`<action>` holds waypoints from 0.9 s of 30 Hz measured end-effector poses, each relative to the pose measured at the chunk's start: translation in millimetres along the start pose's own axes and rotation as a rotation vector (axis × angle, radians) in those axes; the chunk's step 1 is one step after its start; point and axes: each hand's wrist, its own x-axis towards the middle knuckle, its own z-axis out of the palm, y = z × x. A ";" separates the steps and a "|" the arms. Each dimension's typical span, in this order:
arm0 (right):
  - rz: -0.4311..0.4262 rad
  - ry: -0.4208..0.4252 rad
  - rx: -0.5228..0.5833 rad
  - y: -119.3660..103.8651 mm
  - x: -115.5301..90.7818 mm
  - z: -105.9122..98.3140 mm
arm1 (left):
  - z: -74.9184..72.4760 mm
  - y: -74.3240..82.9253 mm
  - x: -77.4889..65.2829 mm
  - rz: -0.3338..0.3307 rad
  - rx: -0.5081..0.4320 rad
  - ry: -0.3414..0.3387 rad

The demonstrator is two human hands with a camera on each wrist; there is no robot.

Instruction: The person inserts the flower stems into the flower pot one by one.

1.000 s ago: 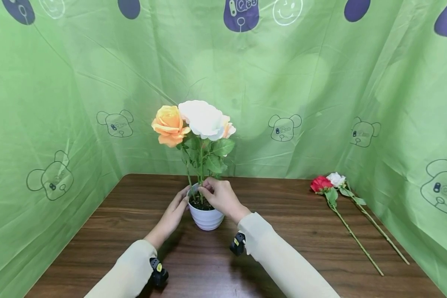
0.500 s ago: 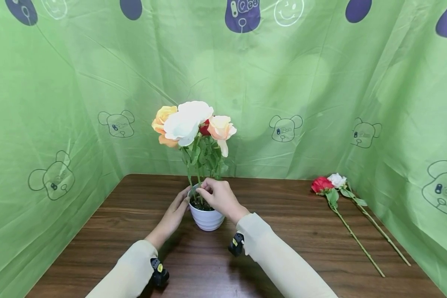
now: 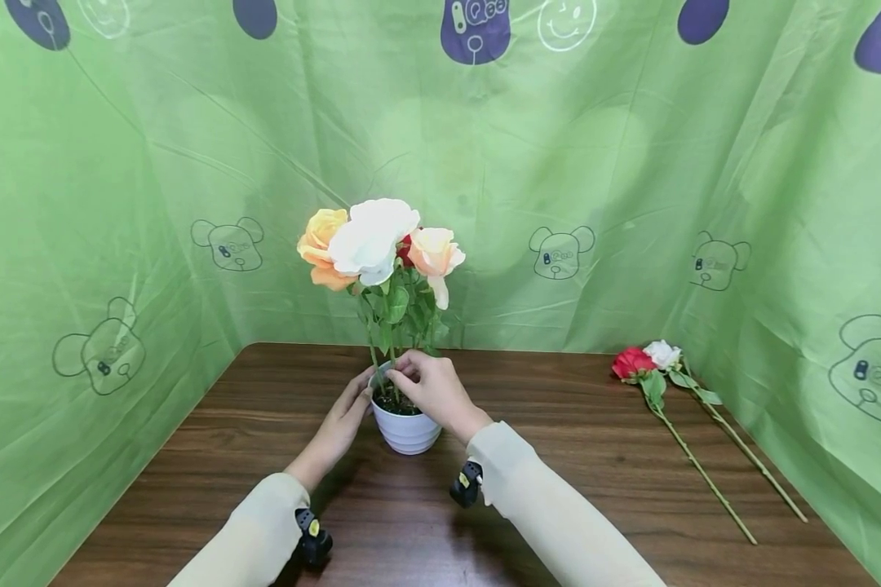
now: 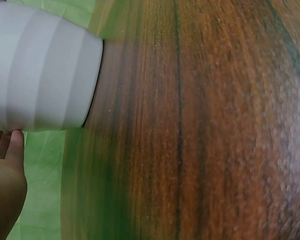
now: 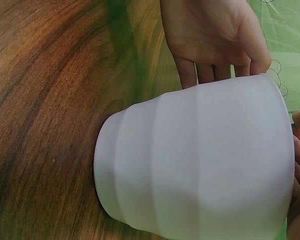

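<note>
Right hand [image 3: 436, 391] pinches a stem [image 3: 392, 359]; left hand [image 3: 343, 413] rests straight-fingered against the pot [image 3: 409, 434]. White rose [image 3: 374, 242] has swung left. Tabletop [image 3: 543, 416] spreads between pot and loose red rose [image 3: 634, 364].

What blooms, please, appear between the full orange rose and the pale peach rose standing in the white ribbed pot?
In the head view, a broad white rose and a mostly hidden red rose appear between them.

Flowers [image 3: 374, 242] in pot [image 3: 408, 432] on table [image 3: 558, 424]; two roses [image 3: 634, 364] lying right; curtain [image 3: 484, 147] behind.
</note>
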 end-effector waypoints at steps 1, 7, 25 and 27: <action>0.004 -0.003 0.004 -0.3 -0.2 -0.3 | -0.1 0.0 -0.1 0.000 0.001 0.000; 0.020 -0.017 0.009 -3.7 -1.5 -3.8 | -0.1 0.2 0.0 0.001 -0.003 -0.003; 0.020 -0.033 0.043 -7.1 -10.1 -28.2 | 0.6 1.1 -0.6 0.003 0.003 -0.001; 0.022 -0.040 0.057 -6.9 -13.1 -31.9 | 0.9 1.6 -0.7 0.002 0.003 -0.001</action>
